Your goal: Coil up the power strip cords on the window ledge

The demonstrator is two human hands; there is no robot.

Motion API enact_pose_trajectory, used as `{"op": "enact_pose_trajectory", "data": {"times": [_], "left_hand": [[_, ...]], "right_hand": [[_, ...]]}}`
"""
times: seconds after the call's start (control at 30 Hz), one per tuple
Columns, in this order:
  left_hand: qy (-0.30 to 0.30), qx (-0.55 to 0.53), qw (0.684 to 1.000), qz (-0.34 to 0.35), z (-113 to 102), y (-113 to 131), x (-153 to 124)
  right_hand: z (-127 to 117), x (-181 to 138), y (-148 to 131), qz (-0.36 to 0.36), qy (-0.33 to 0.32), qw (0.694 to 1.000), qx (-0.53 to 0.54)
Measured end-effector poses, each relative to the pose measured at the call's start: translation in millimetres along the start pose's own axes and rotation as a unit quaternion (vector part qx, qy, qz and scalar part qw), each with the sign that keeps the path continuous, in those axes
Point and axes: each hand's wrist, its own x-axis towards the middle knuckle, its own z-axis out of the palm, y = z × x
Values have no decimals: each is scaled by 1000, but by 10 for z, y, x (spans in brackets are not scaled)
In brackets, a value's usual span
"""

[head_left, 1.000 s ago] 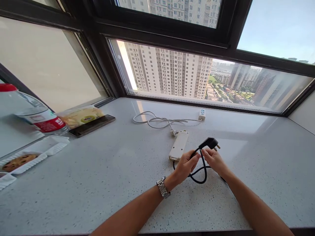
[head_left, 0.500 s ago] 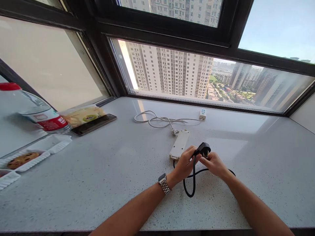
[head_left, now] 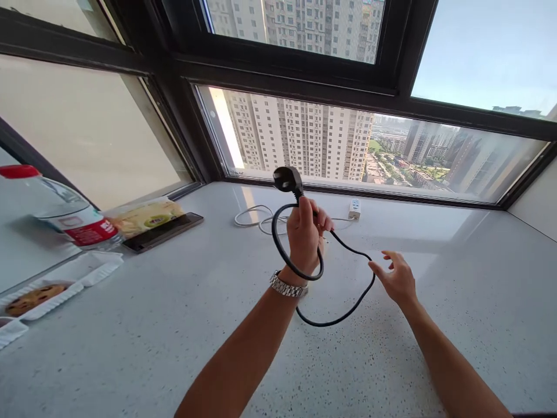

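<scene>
My left hand (head_left: pixel 304 232), with a metal watch on the wrist, is raised above the sill and grips a black power cord (head_left: pixel 335 319) just below its black plug (head_left: pixel 287 179). The cord loops down around my wrist and over the stone surface. My right hand (head_left: pixel 398 278) hovers open, fingers spread, its fingertips at the cord's right bend. The white power strip is hidden behind my left hand.
A white cable (head_left: pixel 252 216) and small white plug block (head_left: pixel 355 208) lie near the window. At left are a phone (head_left: pixel 163 231), a snack packet (head_left: pixel 141 216), a red-capped bottle (head_left: pixel 56 208) and a tray with a cookie (head_left: pixel 32 297). The speckled sill (head_left: pixel 174 325) spans the view.
My left hand has lifted the plug end of the black cord up and leftward. My right hand has let go of the plug and opened beside the hanging loop.
</scene>
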Motion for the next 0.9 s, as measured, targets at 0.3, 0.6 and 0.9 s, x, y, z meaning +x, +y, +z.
{"op": "enact_pose_trajectory", "data": {"times": [0.3, 0.6, 0.9], "left_hand": [[166, 48, 968, 183, 46, 17, 148], [245, 278, 883, 289, -135, -66, 176], [230, 334, 860, 309, -290, 117, 299]], "right_hand": [[226, -259, -217, 39, -356, 786, 504], [379, -763, -703, -81, -475, 711, 512], [416, -745, -663, -116, -421, 774, 459]]}}
